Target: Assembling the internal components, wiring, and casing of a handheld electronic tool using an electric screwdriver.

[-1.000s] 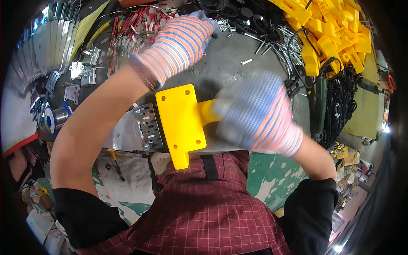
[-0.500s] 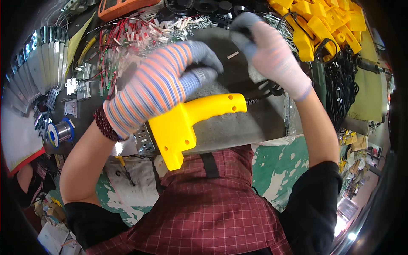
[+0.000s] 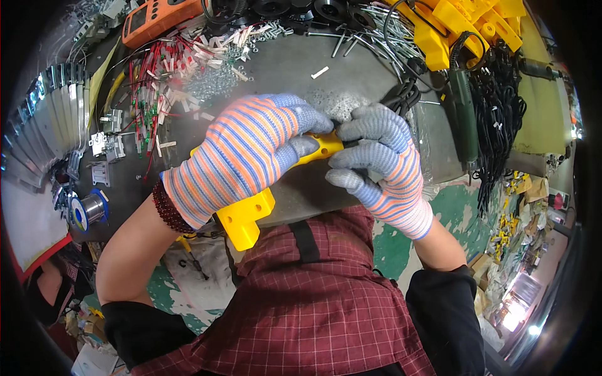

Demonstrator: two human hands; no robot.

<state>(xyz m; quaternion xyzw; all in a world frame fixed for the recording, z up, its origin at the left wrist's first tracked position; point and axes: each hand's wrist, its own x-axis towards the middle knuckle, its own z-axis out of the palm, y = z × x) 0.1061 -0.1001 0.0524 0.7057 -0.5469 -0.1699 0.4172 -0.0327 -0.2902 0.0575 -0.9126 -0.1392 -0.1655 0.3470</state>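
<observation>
Moved: right hand (image 3: 382,169) now meets the yellow plastic housing (image 3: 251,213), beside left hand (image 3: 244,160).
Left hand: clamps the housing.
Right hand: fingers pinch its tip, possibly a cable.
Tip: steady the housing, feed straight.

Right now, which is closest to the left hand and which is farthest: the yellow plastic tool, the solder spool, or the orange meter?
From the left hand:
1. Yellow plastic tool, held in it.
2. Orange meter, at the bench's far edge, upper left.
3. Solder spool, at the bench's left edge.
The last two are nearly level.
</observation>
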